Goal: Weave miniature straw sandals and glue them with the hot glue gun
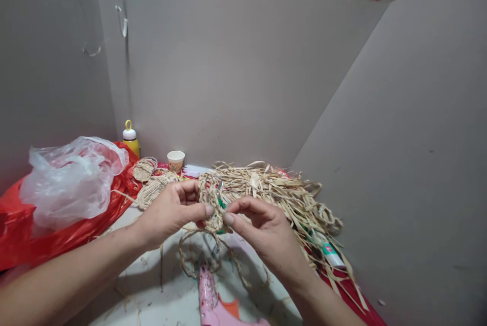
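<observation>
My left hand (173, 210) and my right hand (262, 229) meet above the table, both pinched on a small coiled piece of braided straw (210, 203). The left thumb presses its lower edge; the right fingertips grip its right side, where a bit of green shows. A loose braided tail (198, 260) hangs from the piece down onto the table. A pink glue gun (209, 300) lies just below the hands at the near edge.
A heap of loose straw strips (277, 191) lies behind the right hand. Finished straw coils (150, 184), a paper cup (175, 160) and a yellow bottle (130, 139) stand at the back left. Red and clear plastic bags (68, 189) fill the left. Grey partition walls (399, 138) enclose the table.
</observation>
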Tool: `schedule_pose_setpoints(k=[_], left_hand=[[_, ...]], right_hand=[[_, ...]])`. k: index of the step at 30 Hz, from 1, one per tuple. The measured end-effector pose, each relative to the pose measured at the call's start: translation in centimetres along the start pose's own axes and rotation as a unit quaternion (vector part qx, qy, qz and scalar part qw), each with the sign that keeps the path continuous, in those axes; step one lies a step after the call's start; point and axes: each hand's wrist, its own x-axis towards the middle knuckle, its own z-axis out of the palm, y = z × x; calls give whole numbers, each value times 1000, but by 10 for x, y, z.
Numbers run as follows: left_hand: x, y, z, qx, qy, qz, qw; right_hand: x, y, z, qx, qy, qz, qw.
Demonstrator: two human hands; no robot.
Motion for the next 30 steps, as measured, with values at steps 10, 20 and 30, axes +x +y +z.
schedule_pose_setpoints(k=[10,20,30], left_hand=[[-3,-3,6,3,19,5,1000],[-3,-8,8,58,29,23,998],[-5,-8,9,49,23,11,998]], right_hand=[[-1,-4,-1,29,-22,49,998],[2,-3,0,78,-66,104,989],[4,0,-6,50,-63,54,995]])
